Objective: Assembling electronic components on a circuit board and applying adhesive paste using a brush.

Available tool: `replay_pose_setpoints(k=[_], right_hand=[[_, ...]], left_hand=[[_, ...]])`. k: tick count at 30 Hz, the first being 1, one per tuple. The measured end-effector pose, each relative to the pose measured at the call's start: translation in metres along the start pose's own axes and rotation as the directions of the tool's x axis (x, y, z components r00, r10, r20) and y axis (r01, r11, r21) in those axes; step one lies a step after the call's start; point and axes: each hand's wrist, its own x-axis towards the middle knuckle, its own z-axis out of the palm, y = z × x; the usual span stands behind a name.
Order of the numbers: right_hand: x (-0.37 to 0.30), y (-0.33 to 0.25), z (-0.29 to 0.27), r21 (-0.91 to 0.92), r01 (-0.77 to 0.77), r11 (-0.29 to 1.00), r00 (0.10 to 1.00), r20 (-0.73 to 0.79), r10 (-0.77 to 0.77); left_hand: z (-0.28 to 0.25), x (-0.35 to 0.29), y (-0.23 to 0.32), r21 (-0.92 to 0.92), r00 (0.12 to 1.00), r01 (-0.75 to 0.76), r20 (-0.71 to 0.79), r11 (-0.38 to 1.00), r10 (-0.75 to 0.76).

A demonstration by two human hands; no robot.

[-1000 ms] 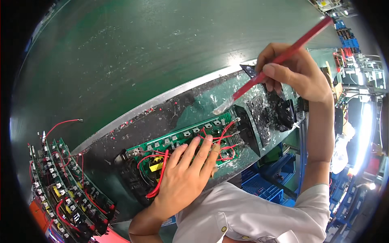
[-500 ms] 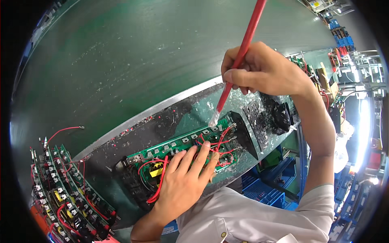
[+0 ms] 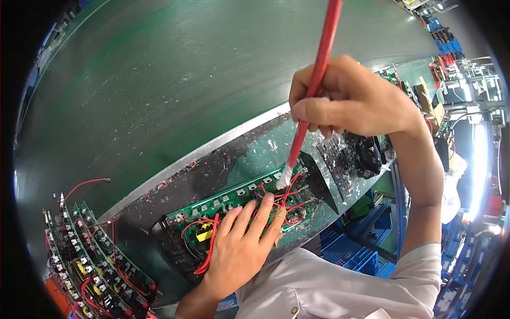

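A long green circuit board [image 3: 194, 211] with red wires, white-smeared parts along its far edge and a yellow component [image 3: 204, 232] lies between black end pieces on the bench. My left hand [image 3: 239, 250] rests flat on the board, fingers stretched out and a little apart, holding nothing. In my right hand [image 3: 356, 101] is a long red stick [image 3: 320, 69], pinched between thumb and fingers and slanting down. White paste covers its lower tip [image 3: 284, 179], which is at the board's far edge near the right end. Whether the tip has bristles is not clear.
Several similar boards [image 3: 87, 260] with wires stand in a row at the lower left. A metal strip [image 3: 212, 146] edges the bench before a green surface [image 3: 159, 80]. A black smeared lump [image 3: 365, 154] sits right of the board; blue crates [image 3: 353, 250] stand below.
The red stick's pasty tip has moved a little nearer to me, down over the parts on the board, with my right hand. My left hand stays on the board.
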Motion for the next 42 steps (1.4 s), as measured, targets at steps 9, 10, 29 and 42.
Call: replay_pose_setpoints(k=[9, 10, 29, 42], right_hand=[[0.004, 0.014, 0.007, -0.094, -0.013, 0.995, 0.998, -0.065, 0.007], [0.006, 0.019, 0.009, -0.114, 0.013, 0.993, 0.998, -0.057, -0.020], [-0.015, -0.005, 0.018, 0.095, -0.040, 0.995, 0.999, -0.016, 0.042], [-0.007, 0.009, 0.024, -0.031, 0.044, 0.999, 0.999, -0.026, -0.045]], left_hand=[[0.001, 0.001, 0.000, 0.001, 1.000, -0.007, -0.011, 1.000, 0.007], [0.000, 0.001, 0.000, 0.003, 1.000, -0.006, -0.005, 1.000, 0.006], [-0.002, 0.001, 0.001, -0.051, 1.000, -0.012, -0.013, 0.999, 0.012], [-0.002, -0.002, 0.000, -0.058, 0.999, -0.034, -0.042, 0.998, 0.032]])
